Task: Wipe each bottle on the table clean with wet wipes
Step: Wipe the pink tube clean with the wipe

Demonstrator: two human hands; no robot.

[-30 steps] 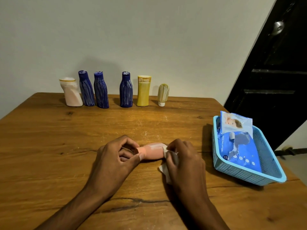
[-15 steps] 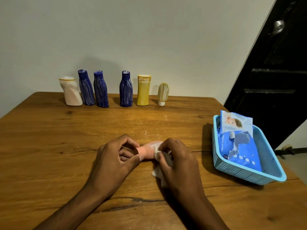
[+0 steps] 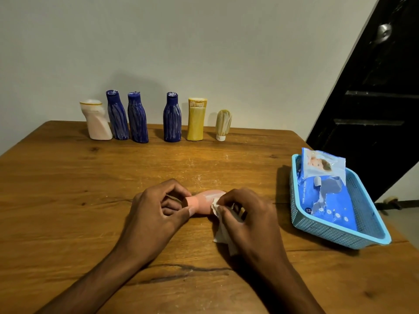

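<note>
A small pink bottle point(image 3: 205, 201) lies on its side at the middle of the wooden table point(image 3: 68, 200). My left hand point(image 3: 156, 214) pinches its left end between thumb and fingers. My right hand point(image 3: 247, 214) grips a white wet wipe point(image 3: 221, 232) and holds it against the bottle's right part, covering that end. White streaks show on the bottle's top. Along the far edge stand a pale pink bottle point(image 3: 96, 121), three dark blue bottles point(image 3: 116, 115) point(image 3: 137, 117) point(image 3: 172, 117), a yellow tube point(image 3: 196, 118) and a small cream bottle point(image 3: 223, 124), all streaked white.
A light blue plastic basket point(image 3: 326, 232) sits at the table's right edge with a blue pack of wet wipes point(image 3: 324, 191) inside. A dark door point(image 3: 381, 98) stands behind it on the right. A grey wall backs the table.
My right hand slid the wipe left along the bottle, covering more of it, then drew back slightly to the right. My left hand kept its hold on the bottle's end.
</note>
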